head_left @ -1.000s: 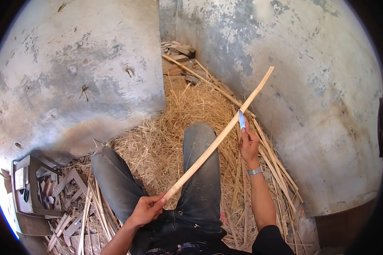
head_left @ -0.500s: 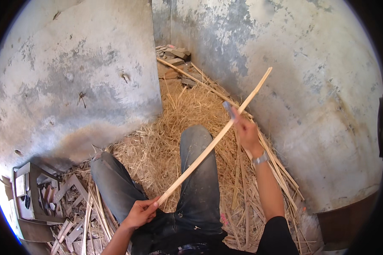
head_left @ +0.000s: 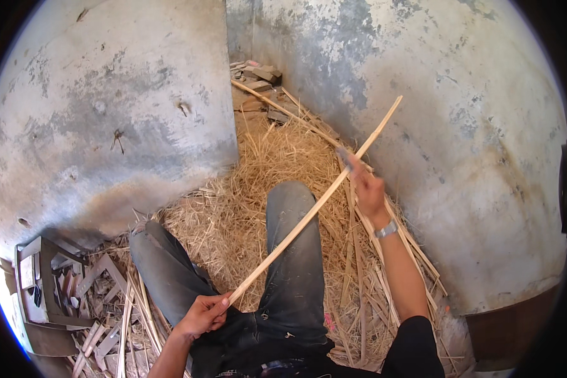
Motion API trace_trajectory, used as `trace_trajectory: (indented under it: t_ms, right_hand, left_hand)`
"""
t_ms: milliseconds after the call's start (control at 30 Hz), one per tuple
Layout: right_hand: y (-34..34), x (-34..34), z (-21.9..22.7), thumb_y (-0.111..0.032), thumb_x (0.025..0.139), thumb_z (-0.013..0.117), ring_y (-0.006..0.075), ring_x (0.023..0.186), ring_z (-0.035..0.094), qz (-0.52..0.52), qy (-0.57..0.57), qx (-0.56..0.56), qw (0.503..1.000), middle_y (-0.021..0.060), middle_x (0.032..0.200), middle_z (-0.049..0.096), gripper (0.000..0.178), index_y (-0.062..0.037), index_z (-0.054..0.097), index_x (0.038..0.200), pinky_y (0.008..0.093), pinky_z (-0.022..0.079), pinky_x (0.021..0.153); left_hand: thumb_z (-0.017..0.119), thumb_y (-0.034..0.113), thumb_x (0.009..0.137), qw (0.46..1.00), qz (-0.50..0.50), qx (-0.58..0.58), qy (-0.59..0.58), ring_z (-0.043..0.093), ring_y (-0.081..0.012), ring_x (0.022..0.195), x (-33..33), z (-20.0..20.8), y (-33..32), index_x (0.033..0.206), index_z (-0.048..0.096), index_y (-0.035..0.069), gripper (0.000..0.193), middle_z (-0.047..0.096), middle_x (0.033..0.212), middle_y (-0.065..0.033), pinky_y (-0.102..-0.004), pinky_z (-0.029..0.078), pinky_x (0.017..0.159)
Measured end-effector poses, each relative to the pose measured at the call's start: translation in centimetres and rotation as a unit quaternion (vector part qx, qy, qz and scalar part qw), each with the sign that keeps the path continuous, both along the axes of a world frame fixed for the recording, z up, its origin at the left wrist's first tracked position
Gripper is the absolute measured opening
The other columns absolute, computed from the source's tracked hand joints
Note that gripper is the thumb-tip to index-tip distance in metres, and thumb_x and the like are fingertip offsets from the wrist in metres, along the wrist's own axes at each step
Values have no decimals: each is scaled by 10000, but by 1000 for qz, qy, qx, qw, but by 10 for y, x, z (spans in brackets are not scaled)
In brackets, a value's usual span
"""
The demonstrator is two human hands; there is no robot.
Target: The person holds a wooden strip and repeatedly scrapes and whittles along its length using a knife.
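Note:
A long pale bamboo strip (head_left: 302, 227) slants across my lap and over my right thigh, its free end rising toward the wall at the upper right. My left hand (head_left: 203, 315) pinches the strip's near end between thumb and fingers, by my left hip. Farther along, my right hand (head_left: 368, 189) is closed on a small grey-bladed knife (head_left: 344, 157) laid against the strip. The blade is blurred and its handle is hidden in my fingers. A metal watch (head_left: 386, 229) circles my right wrist.
Curly shavings (head_left: 233, 233) cover the floor around my legs. More strips (head_left: 359, 277) lie along the right wall (head_left: 466, 189), others at lower left (head_left: 129, 327). A broken wooden frame (head_left: 41, 283) and scraps stand at far left. Bricks (head_left: 258, 75) are stacked in the far corner.
My right hand and the knife have shifted slightly at the strip. The left hand keeps its pinch on the near end, and the view has moved a little.

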State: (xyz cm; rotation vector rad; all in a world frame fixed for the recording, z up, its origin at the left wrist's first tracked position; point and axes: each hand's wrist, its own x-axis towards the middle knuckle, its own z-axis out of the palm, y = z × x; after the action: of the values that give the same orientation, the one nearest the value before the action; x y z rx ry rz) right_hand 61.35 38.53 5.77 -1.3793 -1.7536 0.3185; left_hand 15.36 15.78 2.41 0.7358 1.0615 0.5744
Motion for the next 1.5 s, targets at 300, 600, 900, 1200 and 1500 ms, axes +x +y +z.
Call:
trace_trajectory:
  t_ms: [300,600,900,1200,1500]
  right_hand:
    - [-38,-48,-11,-183,1092,564,132,575,625,97,-63,35,993,160,1214,771,387,-160,638,1471,271,520,601]
    - [9,17,0,-191,1094,494,207,520,534,-2,-79,62,995,45,674,652,444,-143,575,1528,395,465,530]
    - [-63,-69,-3,-166,1046,563,186,451,491,129,-170,66,975,122,611,573,461,-138,590,1505,386,475,475]
    - [-88,-102,-8,-186,1057,596,228,490,598,149,-48,63,986,192,783,719,338,-112,694,1371,372,471,509]
    - [-44,-55,-10,-305,1133,481,115,455,535,13,-30,28,999,61,651,673,424,-103,623,1477,322,421,421]
  left_hand:
    - [562,292,1125,1000,0,-24,-10,368,-77,535,-3,4,1,1528,532,1,497,385,653,33,-245,305,464]
    - [533,313,1133,997,-25,-49,-50,345,-81,485,-10,-5,9,1535,513,-4,513,379,625,24,-250,279,438]
    - [563,318,1124,999,9,-36,-25,377,-75,511,-7,-6,-5,1497,557,-13,499,399,639,29,-237,289,454]
    - [550,297,1131,999,-4,19,46,385,-73,501,38,13,16,1510,539,-13,489,391,629,38,-237,306,447]
    - [513,387,1138,1000,-18,-5,-14,364,-47,490,55,17,32,1557,507,44,541,380,653,63,-222,271,433]
